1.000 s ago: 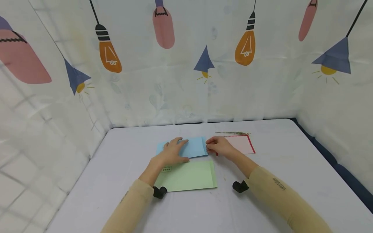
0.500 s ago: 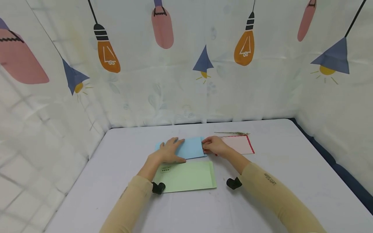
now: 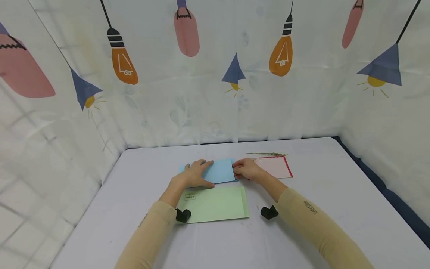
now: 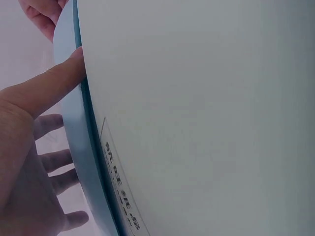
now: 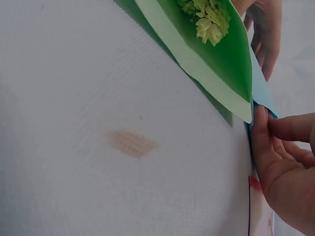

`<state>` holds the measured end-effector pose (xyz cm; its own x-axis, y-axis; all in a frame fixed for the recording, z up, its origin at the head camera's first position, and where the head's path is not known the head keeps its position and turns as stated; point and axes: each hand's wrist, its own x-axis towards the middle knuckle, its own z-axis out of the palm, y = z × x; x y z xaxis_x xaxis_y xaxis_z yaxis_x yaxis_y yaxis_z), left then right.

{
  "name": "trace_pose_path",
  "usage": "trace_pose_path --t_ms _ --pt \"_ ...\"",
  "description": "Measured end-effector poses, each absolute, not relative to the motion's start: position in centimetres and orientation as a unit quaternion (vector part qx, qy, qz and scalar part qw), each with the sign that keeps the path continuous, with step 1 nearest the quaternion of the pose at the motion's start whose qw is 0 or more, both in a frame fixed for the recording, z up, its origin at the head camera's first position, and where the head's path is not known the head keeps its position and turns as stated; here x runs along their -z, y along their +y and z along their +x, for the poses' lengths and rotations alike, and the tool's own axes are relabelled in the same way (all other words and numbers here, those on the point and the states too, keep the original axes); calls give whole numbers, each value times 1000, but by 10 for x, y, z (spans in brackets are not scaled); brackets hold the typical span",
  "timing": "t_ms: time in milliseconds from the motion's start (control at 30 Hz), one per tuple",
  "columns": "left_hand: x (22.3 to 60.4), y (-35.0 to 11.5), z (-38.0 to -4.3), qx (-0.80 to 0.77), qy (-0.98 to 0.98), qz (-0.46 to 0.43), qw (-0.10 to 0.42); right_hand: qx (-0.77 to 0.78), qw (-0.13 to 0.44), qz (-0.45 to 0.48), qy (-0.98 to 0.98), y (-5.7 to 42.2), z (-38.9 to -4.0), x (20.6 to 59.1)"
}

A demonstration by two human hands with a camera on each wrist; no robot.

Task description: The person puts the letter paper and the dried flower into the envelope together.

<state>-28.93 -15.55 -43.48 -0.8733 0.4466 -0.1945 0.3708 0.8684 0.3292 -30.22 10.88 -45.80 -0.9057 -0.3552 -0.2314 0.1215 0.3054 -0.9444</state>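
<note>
A blue envelope (image 3: 220, 172) lies across the far middle of the table. My left hand (image 3: 196, 175) rests on its left part with the fingers spread, the thumb along the near edge. At the envelope's right end, my right hand (image 3: 248, 169) pinches the edge between thumb and fingers, as the right wrist view shows; some fingertips are hidden behind the paper. Just nearer lies a green envelope (image 3: 215, 205) with small printing at its upper left. Its right end gapes, and pale yellow-green dried flowers (image 5: 209, 24) show inside.
Right of the blue envelope lies a pink red-bordered envelope or card (image 3: 273, 168), partly behind my right hand. A thin dried sprig (image 3: 268, 153) lies beyond it. The white-covered table (image 3: 302, 231) has a brownish stain (image 5: 132, 143). A patterned curtain (image 3: 208, 104) hangs behind.
The right hand has shifted slightly left at the blue envelope's end. The left hand keeps its place on the envelope. In the last half second almost nothing has moved.
</note>
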Motion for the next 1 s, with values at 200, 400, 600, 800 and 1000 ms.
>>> trace_pose_path --t_ms 200,400,600,800,1000 --pt "435 -154 -290 -146 955 222 131 592 217 -71 773 115 -303 461" --pt "439 -150 -293 -158 951 237 122 601 233 -55 762 123 -308 460" --pt "443 -143 -296 -164 947 245 124 620 234 -56 747 128 -312 464" --pt "441 -139 -295 -152 951 236 131 616 228 -49 753 130 -313 468" --pt "438 -139 -295 -145 952 232 135 603 227 -44 763 131 -313 467"
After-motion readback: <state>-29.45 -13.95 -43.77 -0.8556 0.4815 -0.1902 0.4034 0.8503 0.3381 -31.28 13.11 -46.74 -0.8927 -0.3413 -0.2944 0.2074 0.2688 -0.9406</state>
